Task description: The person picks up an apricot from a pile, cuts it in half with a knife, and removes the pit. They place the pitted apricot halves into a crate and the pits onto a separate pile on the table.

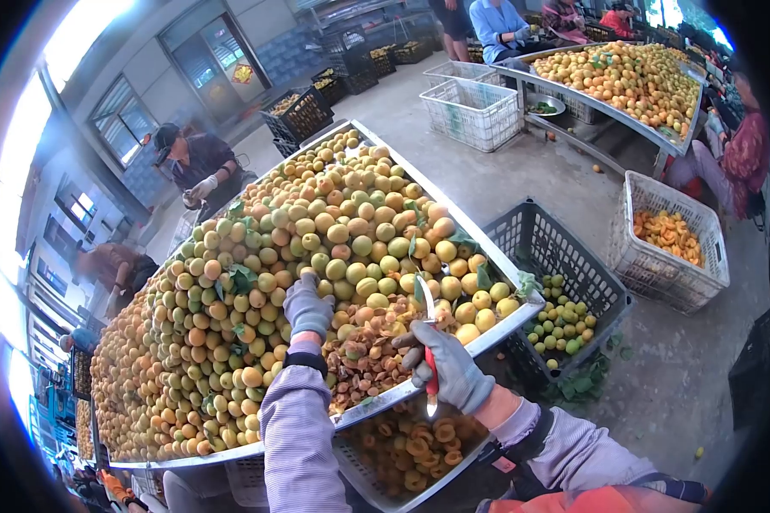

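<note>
My left hand [308, 308], in a grey glove, reaches onto a heap of apricots [342, 218] on a metal-rimmed sorting table [479, 244]. Its fingers are partly spread and touch the fruit; no apricot shows clearly in its grasp. My right hand [453, 369], also gloved, is closed around a red-handled knife [432, 376] with a curved metal blade pointing up, over the table's near edge. Between my hands lies a pile of brown apricot pits [364, 359]. Below the edge, a crate holds halved apricots [415, 453].
Right of the table stands a black crate [539, 227] with green apricots [563, 325]. Beyond it, a white crate [672, 286] contains orange halves. Another heaped table [603, 107] is at back right, with people around it. A person [198, 167] works across my table.
</note>
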Demonstrator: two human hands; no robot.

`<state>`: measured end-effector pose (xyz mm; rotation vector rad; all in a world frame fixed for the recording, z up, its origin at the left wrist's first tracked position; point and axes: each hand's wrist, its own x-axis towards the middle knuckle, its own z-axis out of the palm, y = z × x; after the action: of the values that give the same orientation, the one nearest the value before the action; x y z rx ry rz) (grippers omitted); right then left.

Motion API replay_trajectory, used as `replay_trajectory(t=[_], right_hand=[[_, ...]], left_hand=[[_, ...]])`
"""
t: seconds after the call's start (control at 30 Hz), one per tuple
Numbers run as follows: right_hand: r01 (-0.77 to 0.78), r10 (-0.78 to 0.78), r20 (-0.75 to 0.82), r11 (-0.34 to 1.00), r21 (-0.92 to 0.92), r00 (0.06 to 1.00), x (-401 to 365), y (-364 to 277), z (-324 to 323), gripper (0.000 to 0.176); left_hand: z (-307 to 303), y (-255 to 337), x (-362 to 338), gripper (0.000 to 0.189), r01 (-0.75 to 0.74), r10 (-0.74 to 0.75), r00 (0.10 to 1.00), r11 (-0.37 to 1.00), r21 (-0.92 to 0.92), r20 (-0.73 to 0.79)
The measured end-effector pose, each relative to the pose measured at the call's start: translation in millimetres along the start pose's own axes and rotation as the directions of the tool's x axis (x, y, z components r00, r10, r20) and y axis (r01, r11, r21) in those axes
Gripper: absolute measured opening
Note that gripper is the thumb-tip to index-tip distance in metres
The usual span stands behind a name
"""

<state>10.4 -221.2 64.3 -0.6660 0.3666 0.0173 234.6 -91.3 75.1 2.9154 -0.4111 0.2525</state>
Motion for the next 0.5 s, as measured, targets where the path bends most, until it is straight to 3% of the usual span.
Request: replay_trajectory(t=[0.13,0.2,0.27,0.3,0.33,0.37,0.4,0.47,0.5], right_hand=[[-0.021,0.022,0.033,0.999,-0.032,0.999,2.6,7.7,3.2,0.043],[0.018,-0.014,0.052,0.996,-0.086,0.999,3.3,7.8,4.2,0.046],[0.028,-0.015,0.065,0.98,-0.198,0.998,-2.8,3.4,8.4,0.048],[0.036,-0.016,0.093,0.975,-0.22,0.996,-4.0,0.9,8.0,0.05],[0.029,-0.009,0.09,0.975,-0.218,0.996,-5.6,-1.2,8.0,0.05],[0.062,-0.031,0.105,0.95,-0.305,0.994,-6.8,-3.5,8.4,0.05],[0.096,-0.052,0.124,0.916,-0.389,0.991,-7.2,-4.9,8.8,0.051],[0.146,-0.086,0.154,0.888,-0.435,0.984,-9.1,-6.5,10.6,0.052],[0.125,-0.053,0.157,0.86,-0.494,0.986,-13.3,-9.5,13.9,0.052]], left_hand=[[-2.7,2.9,-0.5,0.045,-0.001,0.001,1.0,1.0,0.022,-0.005],[-5.0,3.5,-2.5,0.043,0.036,-0.035,0.999,0.997,-0.071,0.026],[16.0,-14.5,6.1,0.043,0.036,-0.042,0.998,0.992,-0.12,-0.047],[25.1,-26.0,12.2,0.04,-0.02,-0.028,0.994,0.897,-0.441,-0.103],[36.1,-37.0,15.8,0.038,-0.087,-0.035,0.987,0.702,-0.707,-0.157],[17.2,-30.8,2.8,0.035,-0.098,-0.003,0.994,0.449,-0.888,-0.11],[-4.1,-22.6,-14.9,0.029,-0.078,0.033,0.997,0.234,-0.969,-0.072],[-27.7,-23.6,-40.9,0.03,-0.021,0.096,0.995,0.089,-0.996,-0.013],[-42.3,-19.2,-60.7,0.032,0.037,0.15,0.988,-0.066,-0.997,0.026]])
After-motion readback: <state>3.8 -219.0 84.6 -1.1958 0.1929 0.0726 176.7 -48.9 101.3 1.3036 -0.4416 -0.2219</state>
